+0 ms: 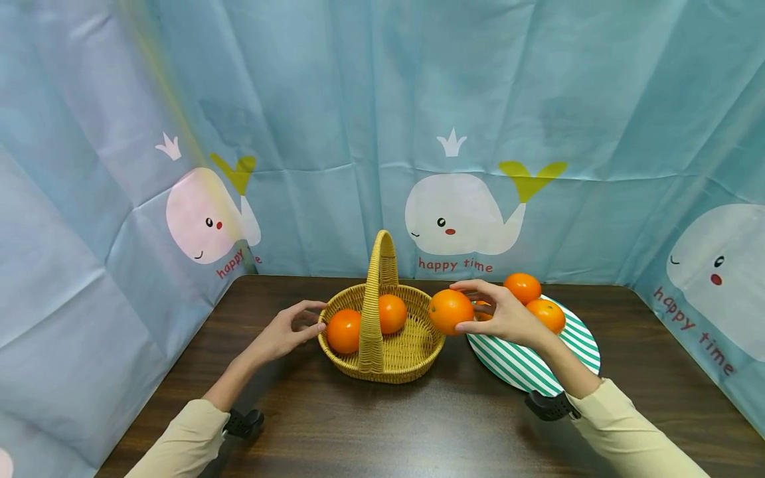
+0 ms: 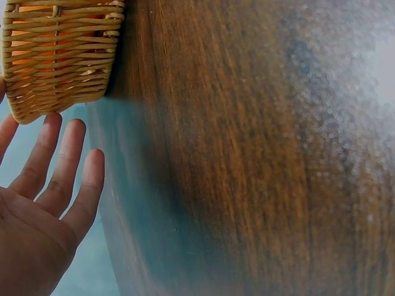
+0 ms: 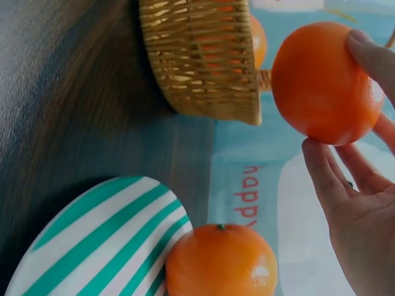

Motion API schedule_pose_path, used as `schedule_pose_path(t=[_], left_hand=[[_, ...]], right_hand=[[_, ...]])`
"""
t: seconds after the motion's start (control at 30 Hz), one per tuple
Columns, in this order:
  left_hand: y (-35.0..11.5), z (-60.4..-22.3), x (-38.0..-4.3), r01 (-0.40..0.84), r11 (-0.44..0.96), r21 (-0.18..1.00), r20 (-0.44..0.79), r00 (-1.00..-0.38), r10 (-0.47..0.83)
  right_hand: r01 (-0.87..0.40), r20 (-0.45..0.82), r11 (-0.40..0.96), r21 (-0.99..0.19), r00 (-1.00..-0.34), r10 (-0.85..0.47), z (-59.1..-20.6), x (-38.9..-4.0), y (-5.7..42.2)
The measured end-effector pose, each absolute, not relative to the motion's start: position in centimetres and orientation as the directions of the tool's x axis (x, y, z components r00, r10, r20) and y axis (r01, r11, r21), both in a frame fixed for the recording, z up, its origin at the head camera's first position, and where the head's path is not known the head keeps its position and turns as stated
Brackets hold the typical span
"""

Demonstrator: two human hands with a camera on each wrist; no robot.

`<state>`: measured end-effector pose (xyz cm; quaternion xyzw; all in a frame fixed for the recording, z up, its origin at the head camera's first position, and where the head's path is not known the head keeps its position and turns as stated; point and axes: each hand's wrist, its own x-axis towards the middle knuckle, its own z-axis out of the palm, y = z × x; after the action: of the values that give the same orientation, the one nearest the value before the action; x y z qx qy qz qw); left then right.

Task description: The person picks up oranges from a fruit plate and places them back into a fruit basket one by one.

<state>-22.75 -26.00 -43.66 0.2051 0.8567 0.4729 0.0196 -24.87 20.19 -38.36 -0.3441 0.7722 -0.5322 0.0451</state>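
Observation:
My right hand (image 1: 508, 317) holds an orange (image 1: 451, 312) between thumb and fingers, at the right rim of a yellow wicker basket (image 1: 412, 373). In the right wrist view this orange (image 3: 327, 83) is raised beside the basket wall (image 3: 203, 68). Two more oranges lie inside the basket, one at the left (image 1: 343, 331) and one (image 1: 392, 314) behind the tall handle. My left hand (image 1: 289, 328) is at the basket's left rim with fingertips right against it. In the left wrist view the fingers of that hand (image 2: 49, 203) are spread and nearly straight.
Right of the basket lies a green-and-white striped round plate (image 1: 576, 342) with several oranges, among them one at its back (image 1: 522, 288) and one nearer (image 1: 546, 315). Everything stands on a dark wooden table (image 1: 382, 431). A blue whale-print curtain (image 1: 335, 99) hangs behind.

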Motion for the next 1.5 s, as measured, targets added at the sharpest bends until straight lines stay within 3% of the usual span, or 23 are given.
schedule_pose_path(t=[1.07,1.5], left_hand=[[-26.0,-43.8,-22.9,0.330,0.475,0.816,0.161,-0.918,0.362],[-25.9,-43.8,-22.8,0.328,0.482,0.813,0.157,-0.919,0.360]], right_hand=[[-0.529,0.335,0.105,-0.842,-0.666,-0.667,-40.8,-24.9,15.4],[-0.476,0.302,0.139,-0.868,-0.730,-0.612,-40.7,-24.9,16.5]])
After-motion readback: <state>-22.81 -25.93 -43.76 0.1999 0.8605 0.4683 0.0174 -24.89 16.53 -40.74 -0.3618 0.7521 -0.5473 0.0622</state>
